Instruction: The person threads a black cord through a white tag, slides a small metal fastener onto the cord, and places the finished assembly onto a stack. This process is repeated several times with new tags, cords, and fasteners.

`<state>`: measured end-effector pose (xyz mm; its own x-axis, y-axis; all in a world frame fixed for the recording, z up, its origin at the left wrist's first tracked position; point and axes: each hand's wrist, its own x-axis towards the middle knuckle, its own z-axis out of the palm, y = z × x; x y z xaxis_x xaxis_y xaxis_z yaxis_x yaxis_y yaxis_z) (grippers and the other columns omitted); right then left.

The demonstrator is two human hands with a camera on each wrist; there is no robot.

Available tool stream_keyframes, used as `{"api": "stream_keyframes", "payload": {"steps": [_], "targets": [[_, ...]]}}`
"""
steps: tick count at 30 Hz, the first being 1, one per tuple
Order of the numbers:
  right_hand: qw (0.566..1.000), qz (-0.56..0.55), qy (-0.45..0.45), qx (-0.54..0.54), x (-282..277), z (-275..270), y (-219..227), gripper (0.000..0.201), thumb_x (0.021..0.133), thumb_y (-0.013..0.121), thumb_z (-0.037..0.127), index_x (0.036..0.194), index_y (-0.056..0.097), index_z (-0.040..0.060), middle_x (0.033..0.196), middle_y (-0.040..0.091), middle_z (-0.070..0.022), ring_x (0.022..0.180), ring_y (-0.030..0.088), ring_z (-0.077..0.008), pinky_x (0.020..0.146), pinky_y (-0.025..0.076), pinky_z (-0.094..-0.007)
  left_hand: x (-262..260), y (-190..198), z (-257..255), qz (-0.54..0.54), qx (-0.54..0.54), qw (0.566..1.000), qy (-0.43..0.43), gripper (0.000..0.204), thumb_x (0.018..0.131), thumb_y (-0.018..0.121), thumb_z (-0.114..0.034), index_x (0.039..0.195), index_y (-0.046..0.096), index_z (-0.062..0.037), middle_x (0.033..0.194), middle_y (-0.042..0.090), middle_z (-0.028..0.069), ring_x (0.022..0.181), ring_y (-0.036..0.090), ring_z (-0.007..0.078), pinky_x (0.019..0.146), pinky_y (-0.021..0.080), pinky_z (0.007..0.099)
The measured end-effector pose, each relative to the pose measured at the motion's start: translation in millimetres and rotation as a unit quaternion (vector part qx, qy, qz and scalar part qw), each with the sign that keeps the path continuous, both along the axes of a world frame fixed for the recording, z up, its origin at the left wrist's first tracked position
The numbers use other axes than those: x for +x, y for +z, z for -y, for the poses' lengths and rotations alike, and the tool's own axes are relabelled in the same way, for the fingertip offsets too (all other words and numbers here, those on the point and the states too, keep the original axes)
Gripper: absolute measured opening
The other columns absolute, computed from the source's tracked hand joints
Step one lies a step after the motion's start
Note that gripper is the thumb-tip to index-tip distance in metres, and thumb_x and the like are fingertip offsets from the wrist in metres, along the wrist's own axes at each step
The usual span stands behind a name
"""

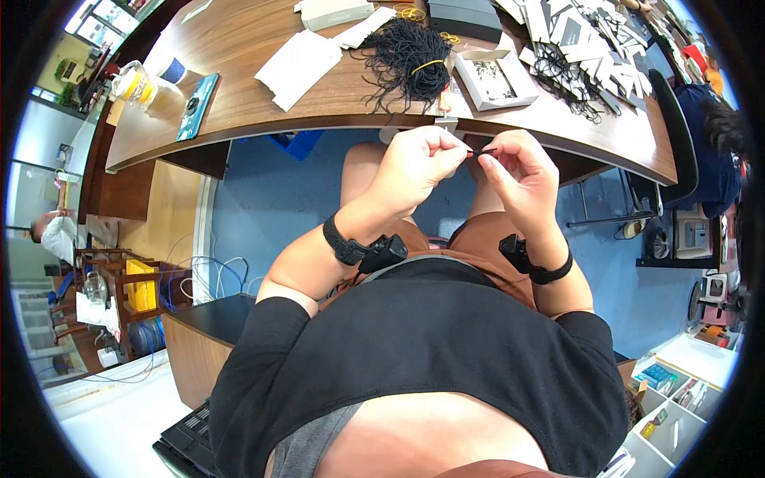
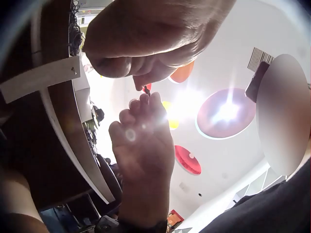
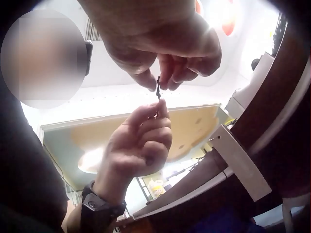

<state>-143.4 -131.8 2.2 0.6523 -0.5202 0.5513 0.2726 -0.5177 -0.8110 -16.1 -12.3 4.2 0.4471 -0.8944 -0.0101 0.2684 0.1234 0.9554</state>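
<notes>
Both hands meet in front of the table edge, over the lap. My left hand (image 1: 410, 171) pinches one end of a small, thin dark piece (image 3: 158, 87) between thumb and fingertips. From the other side my right hand (image 1: 527, 177) pinches the same piece, its thumb and forefinger close to the left fingertips. A spot of red (image 2: 147, 87) shows beside the piece. Fingertips cover much of it, and I cannot tell its kind. Beyond the hands, a bundle of black cords (image 1: 410, 64) tied with a yellow band lies on the table.
An open white box (image 1: 496, 80) with small black bits stands right of the cords. Farther right lies a heap of white tags (image 1: 586, 40) with black cords. A white strip (image 3: 243, 165) juts from the table edge (image 1: 319, 126). A phone-like teal box (image 1: 198, 107) lies left.
</notes>
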Motion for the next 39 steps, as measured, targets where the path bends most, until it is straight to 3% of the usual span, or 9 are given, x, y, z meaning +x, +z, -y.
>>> {"api": "stream_keyframes", "payload": {"steps": [14,17,20,22,24,27,34,38,39], "targets": [[0.987,-0.069,0.026,0.143,-7,2,4,0.005,0.084,0.063,0.003,0.087,0.063,-0.0003,0.079,0.060,-0.0007,0.069,0.051,-0.0045,0.062,0.043,-0.0179,-1,3,-1,-0.021,0.006,1.000,-0.005,0.010,0.086,0.062,-0.010,0.089,0.061,-0.0002,0.069,0.055,-0.0011,0.047,0.034,0.0004,0.041,0.023,0.0167],[0.971,0.024,0.050,0.232,-2,7,-6,0.013,0.083,0.066,0.006,0.094,0.062,0.0000,0.081,0.059,0.0000,0.070,0.050,-0.0042,0.063,0.042,-0.0167,0,-1,0,-0.024,0.001,1.000,-0.003,0.010,0.086,0.062,-0.010,0.089,0.061,-0.0004,0.069,0.055,-0.0013,0.047,0.034,0.0002,0.041,0.023,0.0166],[0.973,0.045,0.053,0.218,3,-4,-1,0.023,0.080,0.069,0.009,0.098,0.060,0.0000,0.082,0.058,0.0011,0.072,0.050,-0.0036,0.064,0.041,-0.0160,-2,5,-1,-0.019,0.012,1.000,0.010,0.008,0.086,0.060,-0.008,0.087,0.062,0.0005,0.068,0.055,-0.0030,0.053,0.039,0.0008,0.047,0.030,0.0166],[0.982,-0.104,0.065,0.144,-1,1,0,0.025,0.077,0.072,0.008,0.099,0.061,0.0026,0.080,0.058,0.0016,0.068,0.050,-0.0028,0.062,0.043,-0.0166,-3,6,-1,-0.021,0.014,1.000,0.009,0.008,0.086,0.060,-0.007,0.087,0.063,0.0006,0.069,0.055,-0.0037,0.057,0.042,0.0010,0.050,0.034,0.0165],[0.972,-0.050,0.084,0.215,6,-5,-3,0.020,0.078,0.070,0.003,0.097,0.062,0.0035,0.080,0.058,0.0017,0.067,0.050,-0.0021,0.060,0.042,-0.0163,-2,2,0,-0.030,0.006,1.000,-0.005,0.008,0.086,0.061,-0.008,0.087,0.063,-0.0001,0.069,0.056,-0.0036,0.058,0.043,0.0008,0.050,0.034,0.0163],[0.995,-0.060,0.013,0.079,3,-2,6,0.014,0.080,0.067,0.000,0.093,0.063,0.0026,0.080,0.059,0.0015,0.069,0.052,-0.0020,0.060,0.042,-0.0163,1,7,-2,-0.013,0.030,0.999,0.015,0.008,0.085,0.062,-0.009,0.087,0.063,-0.0009,0.069,0.056,-0.0038,0.056,0.043,0.0005,0.049,0.034,0.0160],[0.977,-0.051,0.013,0.207,-13,22,-15,0.005,0.085,0.061,0.002,0.090,0.062,0.0014,0.078,0.058,0.0033,0.066,0.048,-0.0011,0.060,0.039,-0.0145,38,-4,-21,0.049,0.064,0.997,0.005,0.011,0.084,0.064,-0.011,0.089,0.064,-0.0011,0.069,0.058,-0.0018,0.052,0.042,0.0010,0.046,0.033,0.0170],[0.988,-0.132,-0.015,-0.077,-5,10,2,0.032,0.075,0.068,0.006,0.106,0.062,0.0066,0.103,0.060,-0.0007,0.080,0.053,-0.0078,0.064,0.042,-0.0200,34,-9,-15,0.204,0.045,0.978,0.009,0.009,0.083,0.066,-0.009,0.085,0.062,-0.0021,0.074,0.057,-0.0024,0.064,0.047,0.0026,0.057,0.039,0.0179],[0.987,-0.153,0.022,-0.054,-1,6,7,0.035,0.075,0.069,0.008,0.109,0.062,0.0069,0.103,0.060,-0.0010,0.079,0.054,-0.0085,0.064,0.043,-0.0204,32,-8,-15,0.224,0.052,0.973,-0.007,0.009,0.083,0.066,-0.010,0.085,0.062,-0.0024,0.076,0.057,-0.0021,0.070,0.050,0.0043,0.064,0.042,0.0200]]}}
